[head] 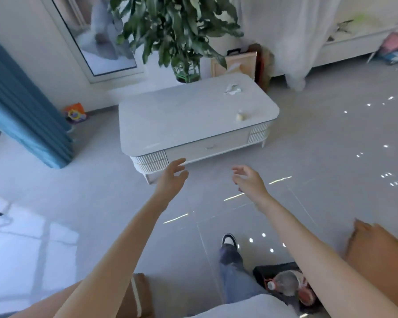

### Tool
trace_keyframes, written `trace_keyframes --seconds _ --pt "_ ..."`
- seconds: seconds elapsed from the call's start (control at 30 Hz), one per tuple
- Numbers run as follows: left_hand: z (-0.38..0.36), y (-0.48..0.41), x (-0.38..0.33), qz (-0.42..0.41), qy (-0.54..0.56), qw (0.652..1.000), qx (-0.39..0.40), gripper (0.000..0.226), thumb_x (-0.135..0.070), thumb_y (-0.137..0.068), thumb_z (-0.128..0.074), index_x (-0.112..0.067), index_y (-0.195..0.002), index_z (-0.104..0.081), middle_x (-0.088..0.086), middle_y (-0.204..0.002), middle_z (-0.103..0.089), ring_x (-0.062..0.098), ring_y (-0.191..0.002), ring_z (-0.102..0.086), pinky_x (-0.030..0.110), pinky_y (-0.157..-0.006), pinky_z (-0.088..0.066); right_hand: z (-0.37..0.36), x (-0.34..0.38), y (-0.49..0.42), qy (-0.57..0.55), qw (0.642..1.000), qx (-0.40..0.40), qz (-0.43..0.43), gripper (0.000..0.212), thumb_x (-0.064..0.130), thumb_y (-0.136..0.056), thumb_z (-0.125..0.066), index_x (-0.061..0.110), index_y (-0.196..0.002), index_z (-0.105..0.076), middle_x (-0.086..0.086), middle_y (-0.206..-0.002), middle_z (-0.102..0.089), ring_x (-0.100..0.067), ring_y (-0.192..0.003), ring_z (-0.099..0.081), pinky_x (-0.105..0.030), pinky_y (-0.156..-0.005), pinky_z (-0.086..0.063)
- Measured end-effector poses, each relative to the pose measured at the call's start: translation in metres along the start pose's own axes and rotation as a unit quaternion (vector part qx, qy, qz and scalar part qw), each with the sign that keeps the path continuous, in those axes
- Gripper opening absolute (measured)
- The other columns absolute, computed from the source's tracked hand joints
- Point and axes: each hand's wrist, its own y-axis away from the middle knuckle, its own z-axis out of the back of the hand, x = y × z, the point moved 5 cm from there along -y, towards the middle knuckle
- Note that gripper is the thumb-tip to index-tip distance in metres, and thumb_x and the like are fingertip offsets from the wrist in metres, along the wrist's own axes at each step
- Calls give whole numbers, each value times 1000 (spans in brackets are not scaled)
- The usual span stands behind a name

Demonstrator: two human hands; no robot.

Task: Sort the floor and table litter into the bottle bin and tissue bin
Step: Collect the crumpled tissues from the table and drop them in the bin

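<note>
The left grip point(172, 177) and right grip point(248, 180) hover empty, fingers apart, before the near edge of the desk point(170, 115), where crumpled tissue point(232, 89) lies near its far right corner and a small bottle point(240, 116) by its right edge.

no readable text, label, brand or number shows on anything; the whole view is too blurred.

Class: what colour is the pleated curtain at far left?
The fabric curtain is teal blue, best in head view.
</note>
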Motion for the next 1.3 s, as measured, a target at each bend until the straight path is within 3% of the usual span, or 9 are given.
trace_keyframes --seconds 0.4,0.57,0.73,0.83,0.93,1.07,1.2,1.3 --pt "-143 -223 -97 -10 -39 997 61 38 -16 -94 -52 -26 -131 -51 0 -123 -55 16 -104 -54 33 -91 -45 129 9 -220 -25 997 -54 -39 28 8 -85 -55 32 -99 -59 3 -112 -59 -14 -95 -55 -37 -89 -47" --pt "-184 -301 -127 12 -46 996 77 40 -16 -94 -51 -25 -133 -50 -1 -124 -54 16 -102 -54 27 -83 -44 177 16 -290 -30 996 -72 -50 26 8 -86 -56 27 -104 -61 12 -102 -59 -6 -79 -53 -30 -81 -43" --pt "-223 -396 -136 37 -51 994 86 39 -17 -94 -52 -28 -131 -50 -1 -126 -54 18 -104 -56 29 -84 -45 203 13 -381 -14 994 -78 -69 25 8 -86 -57 29 -99 -60 7 -107 -58 -4 -68 -47 -22 -68 -40" --pt "-247 -463 -139 49 -48 994 90 39 -17 -94 -52 -28 -131 -50 0 -126 -54 17 -104 -55 33 -91 -44 213 15 -448 6 995 -65 -76 26 9 -87 -55 29 -104 -58 8 -112 -56 -12 -80 -51 -27 -76 -41" --pt "-271 -534 -147 68 -38 993 92 40 -17 -94 -52 -27 -132 -50 1 -127 -54 17 -101 -54 31 -86 -44 223 26 -517 34 994 -54 -91 27 10 -87 -56 29 -106 -58 9 -111 -54 -15 -93 -53 -30 -82 -43" --pt "-297 -621 -168 83 -44 991 92 40 -17 -93 -52 -28 -132 -50 3 -129 -54 19 -98 -53 30 -84 -43 238 45 -601 87 990 -24 -105 28 12 -88 -57 27 -112 -59 7 -112 -52 -17 -93 -56 -35 -91 -47" --pt "-319 -690 -191 98 -43 991 85 40 -17 -93 -52 -26 -132 -49 5 -131 -53 29 -113 -55 28 -82 -42 247 63 -674 130 987 4 -98 33 11 -87 -57 22 -119 -59 5 -115 -51 -13 -96 -52 -32 -91 -45" --pt "-332 -729 -198 105 -54 990 72 43 -18 -92 -53 -27 -134 -47 4 -133 -52 23 -114 -55 28 -86 -44 246 74 -730 160 982 39 -92 34 11 -87 -56 22 -119 -58 3 -119 -51 -16 -100 -53 -30 -90 -43"
